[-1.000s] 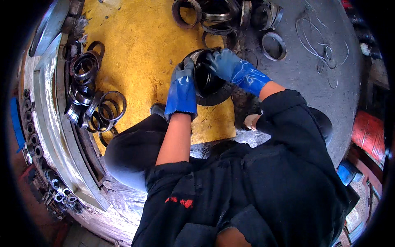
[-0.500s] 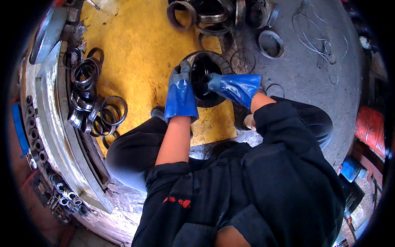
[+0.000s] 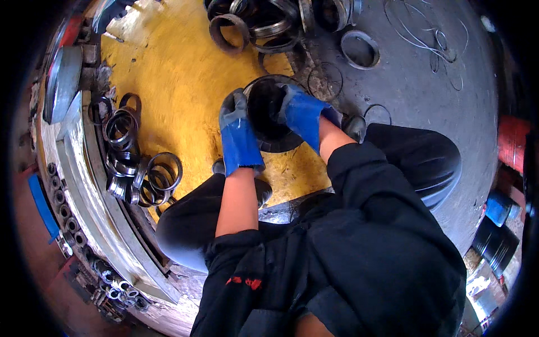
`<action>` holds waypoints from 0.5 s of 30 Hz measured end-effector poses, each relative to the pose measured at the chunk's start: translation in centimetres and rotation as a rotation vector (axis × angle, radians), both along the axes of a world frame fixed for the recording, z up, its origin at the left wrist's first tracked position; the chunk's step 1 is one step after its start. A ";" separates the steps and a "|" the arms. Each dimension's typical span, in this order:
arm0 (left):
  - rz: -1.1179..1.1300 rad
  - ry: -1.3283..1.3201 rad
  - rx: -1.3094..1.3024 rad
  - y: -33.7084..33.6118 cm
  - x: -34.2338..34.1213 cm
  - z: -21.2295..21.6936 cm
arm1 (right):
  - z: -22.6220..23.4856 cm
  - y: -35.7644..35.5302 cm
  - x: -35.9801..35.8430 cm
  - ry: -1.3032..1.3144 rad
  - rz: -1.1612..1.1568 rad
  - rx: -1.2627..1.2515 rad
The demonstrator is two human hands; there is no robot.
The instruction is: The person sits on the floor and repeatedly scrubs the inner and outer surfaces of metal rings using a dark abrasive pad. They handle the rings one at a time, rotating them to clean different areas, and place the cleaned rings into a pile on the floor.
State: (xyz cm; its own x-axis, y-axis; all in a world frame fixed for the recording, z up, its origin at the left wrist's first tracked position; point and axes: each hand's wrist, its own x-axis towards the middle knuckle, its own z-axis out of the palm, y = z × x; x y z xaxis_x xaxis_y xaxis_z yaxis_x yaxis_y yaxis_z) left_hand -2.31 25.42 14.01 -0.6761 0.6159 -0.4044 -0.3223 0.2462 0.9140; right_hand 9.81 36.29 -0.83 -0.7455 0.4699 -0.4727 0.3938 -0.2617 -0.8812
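Note:
A round black tub (image 3: 275,147) with a dark, glossy inside stands between my feet. My left hand (image 3: 233,109), in a blue glove with a grey-stained palm, is closed at the tub's left rim, its thumb uppermost. My right hand (image 3: 292,104), in a matching blue glove, reaches over the right side into the tub. Its fingers are bent down toward the dark inside, and what they hold cannot be made out. To the left lies a heap of shiny metal rings (image 3: 126,154).
More large rings (image 3: 269,28) are piled beyond the tub. A single ring (image 3: 360,49) and a coil of thin wire (image 3: 438,48) lie on the grey floor. A long metal channel (image 3: 104,208) runs along my left, with small rings (image 3: 126,293) past it.
My right hand has turned and moved slightly up, its forearm now steeper. My left hand has shifted a little left. The whole view has also shifted slightly.

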 end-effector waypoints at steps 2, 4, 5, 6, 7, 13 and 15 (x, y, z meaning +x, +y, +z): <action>-0.041 0.072 0.004 -0.1 -1.3 -4.8 | -0.6 1.1 -0.7 0.023 -0.048 -0.242; -0.037 -0.021 0.072 -0.1 -1.0 -4.5 | 5.7 0.1 -1.5 0.000 -0.126 -0.331; -0.040 -0.068 0.108 -0.2 -0.6 -3.6 | 10.5 -0.6 -1.2 -0.026 -0.180 -0.332; -0.043 -0.049 0.090 0.0 -0.3 -2.9 | 12.5 -0.8 -0.6 0.007 -0.062 -0.232; -0.048 -0.032 0.072 0.3 -0.1 -2.4 | 10.5 -0.8 -1.7 0.090 0.127 0.017; 0.009 -0.082 0.037 0.3 0.5 -0.5 | 10.8 -2.1 1.1 -0.259 0.765 0.540; -0.002 -0.036 0.027 0.3 0.2 -0.8 | 11.4 -0.4 1.9 -0.085 1.159 1.108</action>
State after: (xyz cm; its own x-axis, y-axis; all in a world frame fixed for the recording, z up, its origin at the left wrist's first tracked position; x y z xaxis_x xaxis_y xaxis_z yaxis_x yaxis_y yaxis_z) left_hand -2.11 25.70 13.23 -0.6599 0.6286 -0.4116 -0.3549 0.2221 0.9081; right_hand 11.72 35.93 10.57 -0.9168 -0.1803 -0.3563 -0.0292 0.9201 -0.3905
